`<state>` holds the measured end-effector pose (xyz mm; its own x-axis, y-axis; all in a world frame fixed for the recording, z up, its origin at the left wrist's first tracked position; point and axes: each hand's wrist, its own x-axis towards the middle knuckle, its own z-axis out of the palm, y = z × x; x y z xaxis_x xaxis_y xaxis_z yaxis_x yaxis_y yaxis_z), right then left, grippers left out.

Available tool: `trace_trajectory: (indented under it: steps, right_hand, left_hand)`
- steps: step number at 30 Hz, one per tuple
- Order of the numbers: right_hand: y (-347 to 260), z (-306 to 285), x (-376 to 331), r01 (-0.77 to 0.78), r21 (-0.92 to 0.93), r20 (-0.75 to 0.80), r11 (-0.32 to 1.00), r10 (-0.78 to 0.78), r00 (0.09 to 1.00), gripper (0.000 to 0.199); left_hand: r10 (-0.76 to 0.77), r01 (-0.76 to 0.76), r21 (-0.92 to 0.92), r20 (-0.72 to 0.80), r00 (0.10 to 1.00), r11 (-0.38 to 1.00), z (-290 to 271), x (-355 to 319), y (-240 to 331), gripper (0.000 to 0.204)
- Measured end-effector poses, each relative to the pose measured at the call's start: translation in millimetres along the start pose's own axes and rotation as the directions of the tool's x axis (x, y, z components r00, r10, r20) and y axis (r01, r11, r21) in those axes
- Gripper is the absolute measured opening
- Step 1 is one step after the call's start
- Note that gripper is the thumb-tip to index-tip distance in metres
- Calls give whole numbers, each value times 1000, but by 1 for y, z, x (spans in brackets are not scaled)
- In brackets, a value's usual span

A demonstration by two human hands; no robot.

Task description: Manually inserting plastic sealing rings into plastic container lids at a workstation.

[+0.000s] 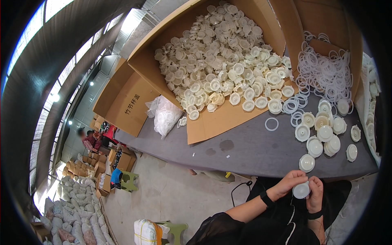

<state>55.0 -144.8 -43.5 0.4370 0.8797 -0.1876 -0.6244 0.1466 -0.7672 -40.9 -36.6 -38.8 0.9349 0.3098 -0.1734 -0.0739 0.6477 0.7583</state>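
Between my two hands, just off the table's front edge, is a round white plastic lid (pixel 301 190). My left hand (pixel 288 183) pinches its upper left rim with thumb and fingers. From the other side my right hand (pixel 314 194) grips the right rim, fingers curled. Whether a ring sits on this lid cannot be made out. Close by on the grey table lies a single lid (pixel 307 163), with a pile of similar lids (pixel 325 133) behind it. Loose translucent sealing rings (pixel 290 105) lie beside that pile, and one ring (pixel 271 124) lies apart.
A tipped cardboard box (pixel 151 38) spills many lids onto its flap (pixel 220 122). Another box of rings (pixel 326 69) stands at the back right. A plastic bag (pixel 166 118) rests by the left box. Green stools (pixel 130 181), sacks (pixel 77 208) and seated people (pixel 92 141) are farther left.
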Motion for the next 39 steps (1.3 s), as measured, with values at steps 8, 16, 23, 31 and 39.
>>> trace_trajectory:
  steps: [8, 16, 23, 31, 39]
  right_hand:
    - [-6, 0, -6, -32, -103, -48, 994, 27, 998, 14]
    - [-12, 7, -3, -118, -61, 113, 991, 124, 986, 14]
    - [-35, 0, 16, 34, 68, -16, 997, -33, 999, 23]
    - [-44, -8, 33, 147, 182, -108, 972, -129, 986, 46]
    - [-39, -17, 38, 74, 223, -107, 972, -51, 993, 35]
  left_hand:
    - [-32, 41, 79, -108, 994, 996, 4, 4, -5, 15]
    - [24, 87, 383, -277, 961, 919, 12, -17, 32, 19]
    - [388, -99, 790, -184, 903, 606, 10, -2, 90, 15]
    - [463, 74, 903, 145, 874, -423, -67, 32, 124, 21]
    - [497, 341, 875, -139, 857, -344, -92, 53, 133, 15]
